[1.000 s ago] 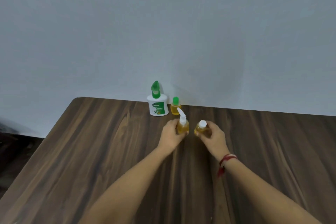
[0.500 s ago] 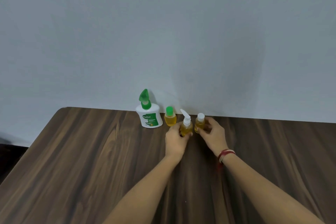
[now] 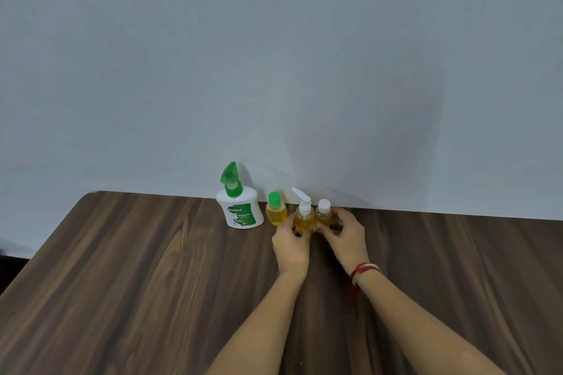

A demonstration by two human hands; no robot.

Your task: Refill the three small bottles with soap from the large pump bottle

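Note:
A large white pump bottle (image 3: pixel 239 209) with a green pump head and green label stands at the table's back edge by the wall. Right of it stands a small bottle with a green cap (image 3: pixel 276 212), holding yellow soap. My left hand (image 3: pixel 291 245) grips a small bottle with a white pump (image 3: pixel 303 217), also yellow inside. My right hand (image 3: pixel 344 234) holds a small bottle with a white cap (image 3: pixel 323 214) right beside it. All stand upright in a row on the table.
The dark wooden table (image 3: pixel 137 283) runs up to a plain grey wall (image 3: pixel 274 70). Its rounded far-left corner and left edge are in view. A red and white bangle (image 3: pixel 364 271) is on my right wrist.
Both hands have pushed the white-pump bottle and the white-cap bottle back toward the wall, into line with the green-cap bottle. The two bottles have come closer together.

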